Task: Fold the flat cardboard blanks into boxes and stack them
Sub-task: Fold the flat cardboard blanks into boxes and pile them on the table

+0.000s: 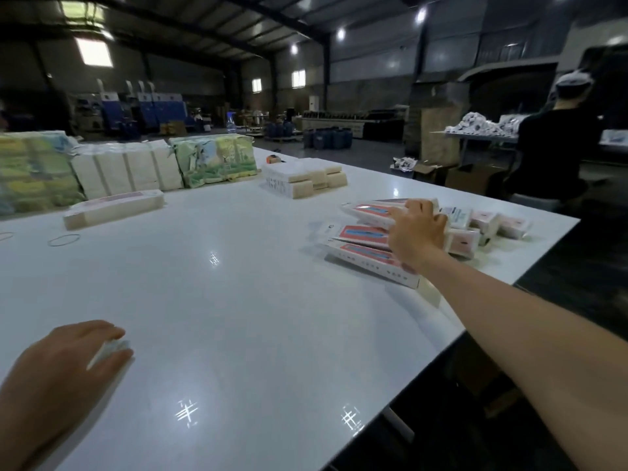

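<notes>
Folded boxes (368,232), long and white with pink-and-blue faces, lie piled at the right side of the white desk (238,283), leaning on one another in a loose heap. Just behind them toward the desk's right edge sit smaller pink-and-white boxes (489,224). The right hand (416,231) reaches out over the heap, palm down, fingers spread and fairly straight, resting on the upper boxes without curling round any of them. The left hand (64,365) lies low at the near left of the desk, fingers bent, with a small white object (110,351) pinched between thumb and fingers; it is too blurred to say what it is. A flat stack of cardboard blanks (114,209) lies at the far left, with rubber bands (64,239) near it. Behind stand wrapped bundles (217,159) with green printed covers and white packs (129,171) between them. Another low stack of white blanks (304,178) sits mid-desk. A person in dark clothing (550,144) stands at the far right, at another table.
</notes>
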{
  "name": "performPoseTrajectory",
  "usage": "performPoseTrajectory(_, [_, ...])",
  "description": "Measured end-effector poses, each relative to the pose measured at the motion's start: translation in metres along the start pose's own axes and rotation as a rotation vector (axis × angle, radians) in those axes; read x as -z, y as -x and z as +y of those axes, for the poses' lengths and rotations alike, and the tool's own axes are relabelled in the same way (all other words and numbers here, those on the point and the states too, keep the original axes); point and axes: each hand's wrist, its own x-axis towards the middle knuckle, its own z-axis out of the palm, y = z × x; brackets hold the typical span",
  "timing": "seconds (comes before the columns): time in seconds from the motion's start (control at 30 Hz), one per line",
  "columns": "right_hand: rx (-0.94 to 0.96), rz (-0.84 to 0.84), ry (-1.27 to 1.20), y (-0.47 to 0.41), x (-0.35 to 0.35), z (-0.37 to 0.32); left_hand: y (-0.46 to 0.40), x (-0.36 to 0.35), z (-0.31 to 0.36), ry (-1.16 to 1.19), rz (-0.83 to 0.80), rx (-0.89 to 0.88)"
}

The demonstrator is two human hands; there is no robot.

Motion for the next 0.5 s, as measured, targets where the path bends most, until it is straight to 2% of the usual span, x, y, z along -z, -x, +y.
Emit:
performPoseTrajectory(0.13, [-0.004, -0.020, -0.048, 0.000, 0.015, -0.017, 0.006, 0.025, 0.045, 0.015, -0.038, 0.068])
performPoseTrajectory(0.3, [0.235, 0.066, -0.345, 0.029, 0.053, -0.113, 0.015, 0.040, 0.085, 0.016, 0.013, 0.082])
performPoseTrajectory(0.4, [0.413, -0.103, -0.537, 0.072, 0.063, -0.185, 0.017, 0.042, 0.090, 0.014, 0.027, 0.084])
performPoseTrajectory(0.5, [0.571, -0.297, -0.531, 0.116, 0.056, -0.240, 0.019, 0.044, 0.093, 0.042, 0.034, 0.072])
